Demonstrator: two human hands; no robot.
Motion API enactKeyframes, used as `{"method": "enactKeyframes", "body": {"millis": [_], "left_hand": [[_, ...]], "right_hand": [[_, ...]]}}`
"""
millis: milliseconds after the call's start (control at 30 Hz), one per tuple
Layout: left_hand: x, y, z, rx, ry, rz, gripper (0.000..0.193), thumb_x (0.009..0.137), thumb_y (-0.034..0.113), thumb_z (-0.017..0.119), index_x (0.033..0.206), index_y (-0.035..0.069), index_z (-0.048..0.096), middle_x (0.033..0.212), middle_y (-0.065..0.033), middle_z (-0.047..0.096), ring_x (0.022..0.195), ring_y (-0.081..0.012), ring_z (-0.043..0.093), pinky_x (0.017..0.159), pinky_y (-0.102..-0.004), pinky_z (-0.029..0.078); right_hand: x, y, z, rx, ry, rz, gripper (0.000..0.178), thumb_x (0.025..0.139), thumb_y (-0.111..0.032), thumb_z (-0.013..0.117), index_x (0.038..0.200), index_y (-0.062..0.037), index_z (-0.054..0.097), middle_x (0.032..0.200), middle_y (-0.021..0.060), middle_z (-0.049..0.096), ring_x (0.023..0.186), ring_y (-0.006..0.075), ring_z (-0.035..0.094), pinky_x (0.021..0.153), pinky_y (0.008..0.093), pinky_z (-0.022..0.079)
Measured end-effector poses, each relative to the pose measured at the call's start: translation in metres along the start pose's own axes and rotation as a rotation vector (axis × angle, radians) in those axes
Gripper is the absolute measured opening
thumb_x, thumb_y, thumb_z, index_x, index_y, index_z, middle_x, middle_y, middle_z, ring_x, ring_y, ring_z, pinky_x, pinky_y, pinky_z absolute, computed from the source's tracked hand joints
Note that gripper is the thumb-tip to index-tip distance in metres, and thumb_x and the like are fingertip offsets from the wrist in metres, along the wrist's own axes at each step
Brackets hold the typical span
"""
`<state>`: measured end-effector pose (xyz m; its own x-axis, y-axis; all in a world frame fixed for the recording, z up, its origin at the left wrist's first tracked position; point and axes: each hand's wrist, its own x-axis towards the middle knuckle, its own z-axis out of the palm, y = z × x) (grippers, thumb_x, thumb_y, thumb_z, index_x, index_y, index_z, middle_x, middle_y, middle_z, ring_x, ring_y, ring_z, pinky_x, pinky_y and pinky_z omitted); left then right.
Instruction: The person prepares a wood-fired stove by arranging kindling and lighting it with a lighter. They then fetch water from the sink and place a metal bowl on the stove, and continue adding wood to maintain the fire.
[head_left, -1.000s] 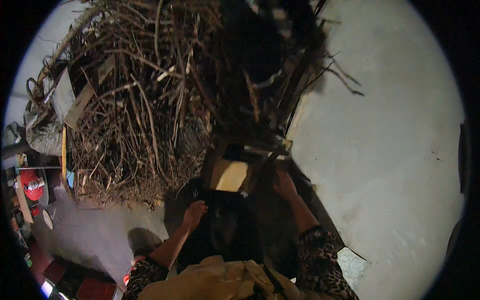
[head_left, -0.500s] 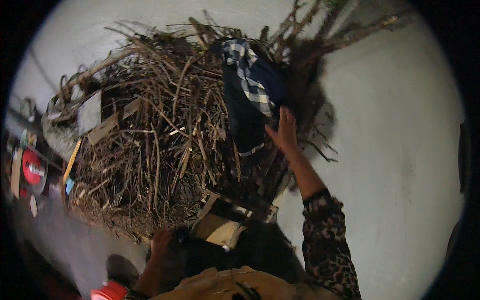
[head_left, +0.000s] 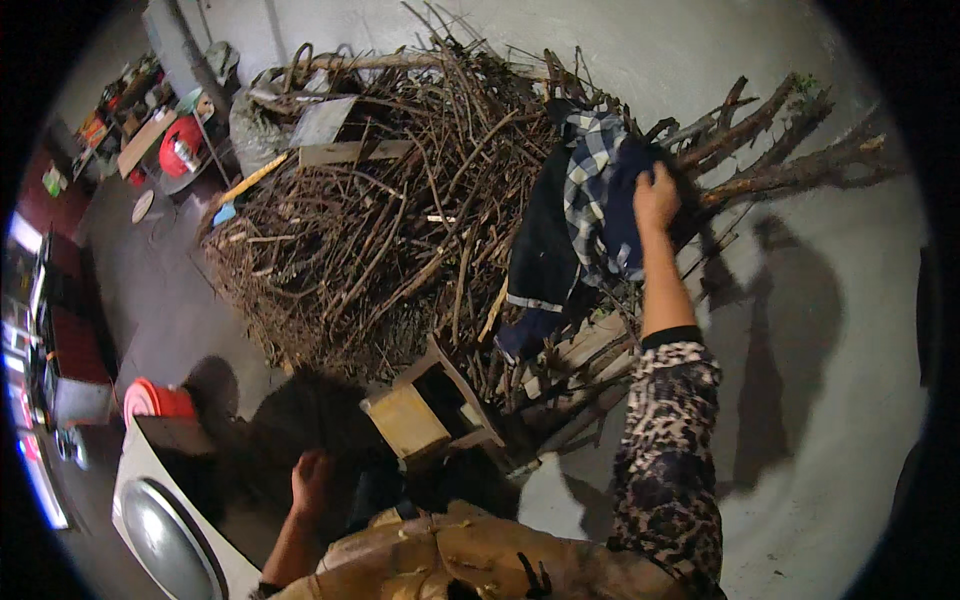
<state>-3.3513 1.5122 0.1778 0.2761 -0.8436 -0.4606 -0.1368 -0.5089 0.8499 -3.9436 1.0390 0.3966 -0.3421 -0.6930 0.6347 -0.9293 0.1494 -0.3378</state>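
Note:
Draped over the right side of the stick pile [head_left: 400, 240] are several garments: a dark one with a pale hem [head_left: 540, 240], a blue-and-white checked one [head_left: 590, 175] and a navy one [head_left: 622, 215]. My right hand [head_left: 657, 200] is closed on the upper right part of the navy garment, its fingers curled into the cloth. A leopard-print sleeve covers that forearm. Low at the left, my left hand [head_left: 310, 483] hangs with its fingers loosely apart and holds nothing. It is nearest to a cardboard box [head_left: 408, 420] at the foot of the pile.
Thick branches [head_left: 790, 180] jut right from the pile, against a pale wall [head_left: 850, 330]. Split wood [head_left: 585, 345] lies below the garments. A table with a round metal lid [head_left: 165, 535] and a red bucket [head_left: 160, 400] stand at the left. A grey sack [head_left: 255, 125] leans behind the pile.
My right hand has gone from open beside the garments to closed on the navy one. The view has swung left, bringing the table with the lid into sight.

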Motion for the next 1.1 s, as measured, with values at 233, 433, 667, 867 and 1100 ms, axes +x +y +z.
{"method": "enactKeyframes", "body": {"millis": [233,433,667,867,1100], "left_hand": [[0.067,0.182,0.081,-0.076,-0.219,0.495,0.03,0.098,0.013,0.057,0.123,-0.002,0.052,0.116,-0.0104,0.062,0.109,-0.0161,0.058,0.095,-0.0318,0.046],[0.022,0.368,0.166,-0.147,-0.242,1.214,0.106,0.071,0.035,0.086,0.149,0.001,0.022,0.147,-0.0195,0.037,0.133,-0.029,0.038,0.108,-0.0385,0.035],[-0.012,0.401,0.069,-0.447,-0.326,0.402,0.037,0.089,0.039,0.067,0.093,0.002,0.069,0.081,-0.0035,0.066,0.07,-0.0154,0.06,0.067,-0.0298,0.049],[-0.041,0.402,0.03,-0.823,0.074,0.763,0.038,0.092,0.036,0.064,0.112,0.003,0.064,0.103,-0.0077,0.068,0.094,-0.0174,0.064,0.084,-0.0287,0.05],[-0.021,0.344,0.05,-0.771,0.417,0.612,0.033,0.095,0.035,0.061,0.11,0.006,0.064,0.095,-0.0038,0.066,0.082,-0.0125,0.062,0.073,-0.0253,0.049]], "right_hand": [[0.078,-0.121,-0.236,0.617,0.085,-0.477,0.048,0.086,-0.022,0.065,0.13,-0.0056,0.056,0.125,0.0219,0.06,0.119,0.0329,0.057,0.102,0.0381,0.042],[0.048,-0.22,-0.314,1.175,-0.174,-0.742,0.041,0.092,0.001,0.058,0.13,-0.0154,0.058,0.127,0.0119,0.06,0.116,0.0238,0.057,0.103,0.037,0.044],[0.018,-0.216,-0.291,0.525,-0.108,-0.583,0.053,0.091,-0.004,0.059,0.141,-0.0126,0.044,0.143,0.0136,0.045,0.132,0.0268,0.042,0.107,0.0357,0.037],[-0.136,-0.214,-0.164,1.249,-0.933,-1.124,0.098,0.079,-0.031,0.079,0.152,-0.0073,0.017,0.159,0.013,0.017,0.146,0.0246,0.015,0.118,0.0371,0.018],[-0.388,-0.277,-0.111,1.368,-1.743,-0.207,0.075,0.078,-0.022,0.078,0.139,-0.0061,0.038,0.131,0.0141,0.055,0.115,0.0245,0.054,0.098,0.0375,0.045]]}}
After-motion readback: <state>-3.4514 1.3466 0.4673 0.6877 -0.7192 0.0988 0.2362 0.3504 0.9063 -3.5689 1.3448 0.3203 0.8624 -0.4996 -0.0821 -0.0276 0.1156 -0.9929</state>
